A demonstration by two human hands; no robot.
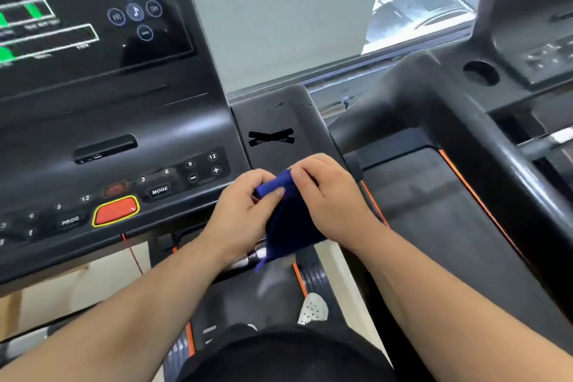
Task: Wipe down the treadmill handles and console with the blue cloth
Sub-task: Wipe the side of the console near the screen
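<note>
The blue cloth (290, 220) is held in the air between both hands, just off the right-hand corner of the console (124, 146) and in front of the black handle (279, 121) that runs back beside it. Its upper edge is pinched by the left hand (245, 205) with thumb and fingers, and the same edge is gripped by the right hand (328, 195), so that the rest of the fabric hangs down (a loose thread trails below). No surface is touched by the cloth. The step in hand is judged to be folding or regripping the cloth into a wiping pad. For the next move, the cloth would need to be gathered into one hand and pressed flat against the handle or console edge nearby, while the red stop button (116, 211) and keypad are best passed over lightly.
</note>
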